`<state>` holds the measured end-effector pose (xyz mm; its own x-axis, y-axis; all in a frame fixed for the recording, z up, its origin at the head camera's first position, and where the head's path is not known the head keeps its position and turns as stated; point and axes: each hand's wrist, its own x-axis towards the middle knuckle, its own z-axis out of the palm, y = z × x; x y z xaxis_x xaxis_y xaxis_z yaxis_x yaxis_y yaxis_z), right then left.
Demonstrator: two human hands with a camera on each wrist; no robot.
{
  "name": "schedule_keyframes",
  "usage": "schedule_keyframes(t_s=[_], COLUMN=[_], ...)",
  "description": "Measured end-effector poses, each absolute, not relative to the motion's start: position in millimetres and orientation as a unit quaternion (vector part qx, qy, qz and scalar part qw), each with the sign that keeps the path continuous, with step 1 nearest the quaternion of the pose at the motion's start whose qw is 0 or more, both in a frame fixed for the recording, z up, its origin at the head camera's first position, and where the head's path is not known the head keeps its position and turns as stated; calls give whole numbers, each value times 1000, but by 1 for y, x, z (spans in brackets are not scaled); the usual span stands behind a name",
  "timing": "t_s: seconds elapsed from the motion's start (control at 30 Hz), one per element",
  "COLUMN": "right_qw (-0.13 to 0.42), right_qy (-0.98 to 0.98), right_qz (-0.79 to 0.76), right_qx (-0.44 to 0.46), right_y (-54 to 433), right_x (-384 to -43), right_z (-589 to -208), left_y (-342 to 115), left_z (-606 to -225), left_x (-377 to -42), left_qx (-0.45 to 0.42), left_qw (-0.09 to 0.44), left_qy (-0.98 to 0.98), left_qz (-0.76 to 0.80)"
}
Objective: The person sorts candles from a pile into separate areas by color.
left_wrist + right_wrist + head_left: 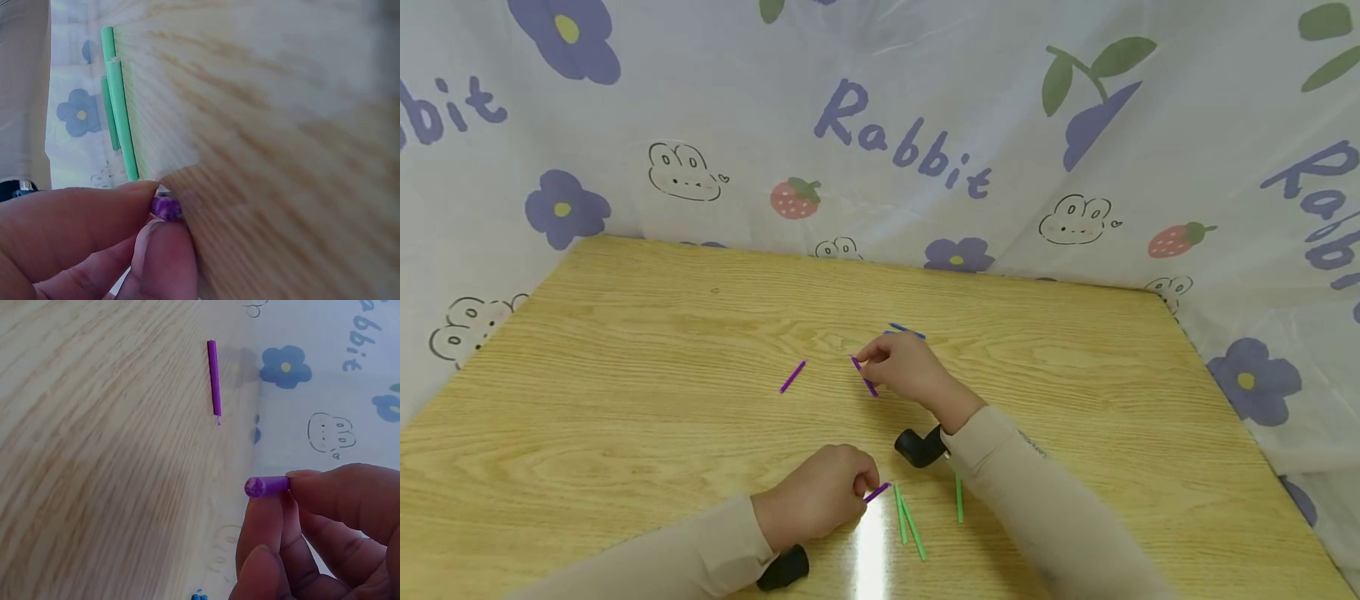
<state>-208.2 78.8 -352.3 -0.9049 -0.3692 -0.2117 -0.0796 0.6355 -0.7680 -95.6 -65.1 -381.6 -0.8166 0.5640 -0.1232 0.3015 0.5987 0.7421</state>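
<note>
My right hand (906, 367) pinches a thin purple birthday candle (872, 389) between thumb and fingers; its blunt end (255, 487) faces the camera in the right wrist view. To its left lies another purple candle (792, 377), whose short wick shows in the right wrist view. Nearer the front, my left hand (820, 492) pinches a third purple candle (877, 492) close to the tabletop. In the left wrist view only that candle's end (167, 208) shows between the fingertips. Green candles (912, 529) lie just right of the left hand.
Blue candles (907, 330) lie behind the right hand, partly covered by it. A single green candle (959, 500) lies beside the right sleeve. Black wrist-camera pieces (917, 447) sit under the wrists. A patterned curtain (880, 108) hangs behind the wooden table (647, 333).
</note>
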Motion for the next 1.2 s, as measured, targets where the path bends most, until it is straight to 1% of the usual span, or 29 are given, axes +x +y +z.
schedule_keyframes(t_s=[0.33, 0.7, 0.93, 1.2], right_qw=[197, 173, 179, 178], right_qy=[888, 897, 893, 900], right_qz=[-401, -386, -398, -387], right_qx=[-109, -126, -106, -93], right_y=[64, 50, 43, 39], right_x=[-216, -223, -222, -222], right_z=[-363, -373, -375, -375], left_y=[-66, -66, -66, -65], left_z=[-382, -382, -383, -384], left_x=[-96, -96, -97, -96], left_qx=[244, 247, 250, 257], left_qw=[168, 167, 169, 154], left_qy=[879, 879, 880, 885], left_qz=[373, 372, 366, 357])
